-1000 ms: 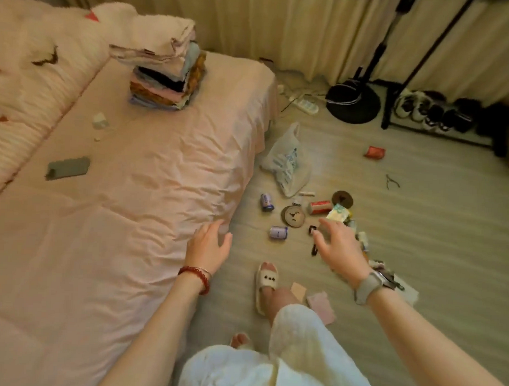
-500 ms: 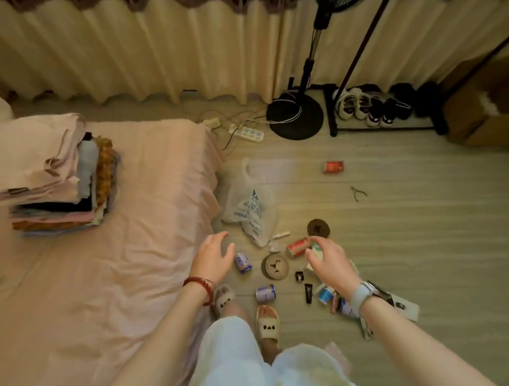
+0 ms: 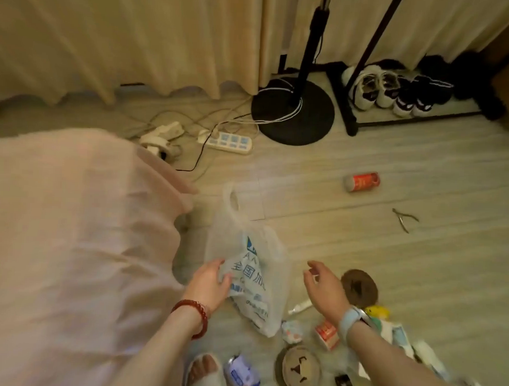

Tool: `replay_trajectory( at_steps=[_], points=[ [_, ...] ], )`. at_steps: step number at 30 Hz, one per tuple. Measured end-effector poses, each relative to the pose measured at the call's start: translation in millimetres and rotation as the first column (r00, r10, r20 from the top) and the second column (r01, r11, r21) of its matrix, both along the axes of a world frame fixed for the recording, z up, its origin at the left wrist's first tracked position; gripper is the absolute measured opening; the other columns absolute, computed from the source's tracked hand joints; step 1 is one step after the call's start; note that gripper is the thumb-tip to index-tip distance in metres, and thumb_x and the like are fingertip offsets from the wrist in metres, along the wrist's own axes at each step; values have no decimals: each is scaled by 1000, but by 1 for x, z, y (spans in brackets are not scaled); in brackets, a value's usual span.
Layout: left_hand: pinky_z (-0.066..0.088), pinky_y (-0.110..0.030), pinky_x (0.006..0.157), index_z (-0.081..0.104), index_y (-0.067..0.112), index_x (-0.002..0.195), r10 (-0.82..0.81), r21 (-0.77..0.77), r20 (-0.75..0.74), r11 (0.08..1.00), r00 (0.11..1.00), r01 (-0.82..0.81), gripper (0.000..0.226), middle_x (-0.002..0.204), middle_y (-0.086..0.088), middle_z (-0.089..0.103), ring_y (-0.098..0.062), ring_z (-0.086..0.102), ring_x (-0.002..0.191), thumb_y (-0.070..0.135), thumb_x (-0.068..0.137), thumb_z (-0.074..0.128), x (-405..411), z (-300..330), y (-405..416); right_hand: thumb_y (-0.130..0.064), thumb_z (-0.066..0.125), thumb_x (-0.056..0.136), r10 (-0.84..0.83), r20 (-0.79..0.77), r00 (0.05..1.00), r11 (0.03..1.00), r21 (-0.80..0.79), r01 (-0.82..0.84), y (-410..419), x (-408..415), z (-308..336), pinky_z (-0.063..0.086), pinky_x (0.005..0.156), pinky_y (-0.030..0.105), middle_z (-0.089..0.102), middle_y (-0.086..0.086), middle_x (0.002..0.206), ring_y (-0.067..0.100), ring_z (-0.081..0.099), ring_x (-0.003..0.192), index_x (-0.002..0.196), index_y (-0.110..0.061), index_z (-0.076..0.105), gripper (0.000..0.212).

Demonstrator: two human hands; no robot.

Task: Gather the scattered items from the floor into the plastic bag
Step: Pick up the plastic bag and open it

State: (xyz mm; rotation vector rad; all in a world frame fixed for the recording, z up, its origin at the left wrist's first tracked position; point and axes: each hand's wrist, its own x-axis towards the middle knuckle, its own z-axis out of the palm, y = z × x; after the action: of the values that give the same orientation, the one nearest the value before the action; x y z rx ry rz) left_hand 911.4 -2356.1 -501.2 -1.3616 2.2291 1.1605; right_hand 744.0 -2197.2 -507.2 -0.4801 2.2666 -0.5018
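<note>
A translucent white plastic bag [image 3: 254, 250] with blue print lies on the floor beside the bed corner. My left hand [image 3: 209, 283] touches its left side, fingers curled onto the plastic. My right hand [image 3: 325, 284] hovers open just right of the bag, holding nothing. Scattered items lie around my right arm: a brown round lid [image 3: 359, 286], a small white tube [image 3: 299, 307], a red and white box [image 3: 326, 334], a round tin [image 3: 299, 370], a blue can [image 3: 241, 375]. Farther off lie a red can [image 3: 362, 182] and metal nippers [image 3: 404, 219].
A bed with a pink sheet [image 3: 72, 244] fills the left. Power strips and cables [image 3: 229, 141] lie by the curtain. A black fan base [image 3: 292, 112] and a shoe rack [image 3: 395, 91] stand at the back. My slippered foot [image 3: 203, 373] is at the bottom.
The view has swung forward and nearer the floor. My left hand has moved from near the bed edge onto the bag. My right hand has shifted from over the items toward the bag.
</note>
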Motion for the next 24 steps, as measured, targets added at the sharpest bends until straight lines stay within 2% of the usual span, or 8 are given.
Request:
replay_trajectory(
  at_steps=[5,8,10,13,15,18,22,24],
  points=[
    [20,-42,114,7,20,143,-25,-30,38,999,999,27,71,153,-5,16,-25,15,139,41,89,46,-13,-186,4,-32,48,91,16,-20,1000,1000,-16,-17,-22,-17,-194,28,106,35,37,13,144,31,28,133,138,-6,27,58],
    [29,-43,110,4,22,143,68,114,11,991,998,-68,75,150,-5,25,-25,32,133,43,87,49,-11,-253,17,-41,52,88,-188,174,967,980,-39,197,-31,-25,-261,21,113,43,19,14,152,33,16,139,144,-8,4,81],
    [34,-32,105,14,19,143,153,214,-21,966,988,-145,68,146,-6,33,-22,44,124,40,88,49,-4,-267,29,-35,54,88,-276,339,899,948,-60,313,-35,-23,-278,31,109,45,27,17,149,33,32,133,142,-5,13,74],
    [36,-27,96,35,18,135,242,246,19,939,970,-239,51,135,-9,49,-20,50,116,39,90,46,8,-251,44,-14,51,90,-291,291,912,908,-218,359,-37,-9,-260,43,83,28,58,15,115,22,53,97,118,3,51,33],
    [37,-29,97,39,17,132,317,240,27,918,948,-314,47,133,-11,48,-21,49,115,37,90,47,13,-222,54,-9,49,90,-271,152,950,894,-326,308,-28,0,-227,37,74,20,57,9,99,18,51,91,109,7,53,25],
    [29,-33,105,29,15,138,383,56,-78,923,920,-380,59,143,-11,30,-25,34,129,30,87,54,7,-158,62,-6,52,89,-136,-98,986,897,-435,80,1,6,-157,39,72,28,63,12,90,23,54,86,93,-1,56,8],
    [12,-30,110,24,18,140,25,-248,-274,964,961,-96,63,150,-8,22,-21,16,139,27,86,55,-29,-62,61,-2,53,85,4,-247,969,885,-450,-118,51,-6,-63,36,74,22,63,11,86,17,50,85,91,-2,62,11],
    [7,-35,112,12,28,141,-241,-327,-292,935,926,140,69,153,0,9,-18,3,141,32,86,54,-57,-14,61,-2,52,81,91,-307,947,875,-429,-223,77,-18,-16,44,76,33,64,12,84,18,51,86,89,-3,64,14]
  ],
)
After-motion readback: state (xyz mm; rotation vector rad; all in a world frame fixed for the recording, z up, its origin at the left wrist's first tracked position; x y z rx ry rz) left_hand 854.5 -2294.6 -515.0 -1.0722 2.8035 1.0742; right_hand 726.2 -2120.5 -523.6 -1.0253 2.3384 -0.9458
